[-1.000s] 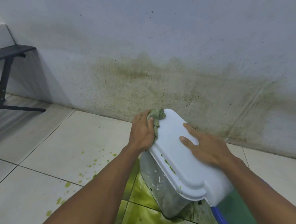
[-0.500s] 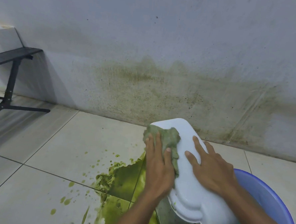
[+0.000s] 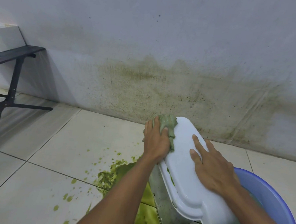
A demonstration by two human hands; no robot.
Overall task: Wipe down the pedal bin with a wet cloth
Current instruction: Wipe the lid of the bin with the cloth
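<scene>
Left hand (image 3: 156, 143) presses a green cloth (image 3: 169, 124) on the pedal bin (image 3: 183, 179) lid's far-left edge; right hand (image 3: 213, 167) lies flat, fingers spread, mid-lid.

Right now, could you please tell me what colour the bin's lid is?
The lid is white, with a few green smears; the head view shows it.

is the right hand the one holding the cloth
No, the left hand presses the green cloth on the bin lid; the right hand lies flat, bare.
</scene>
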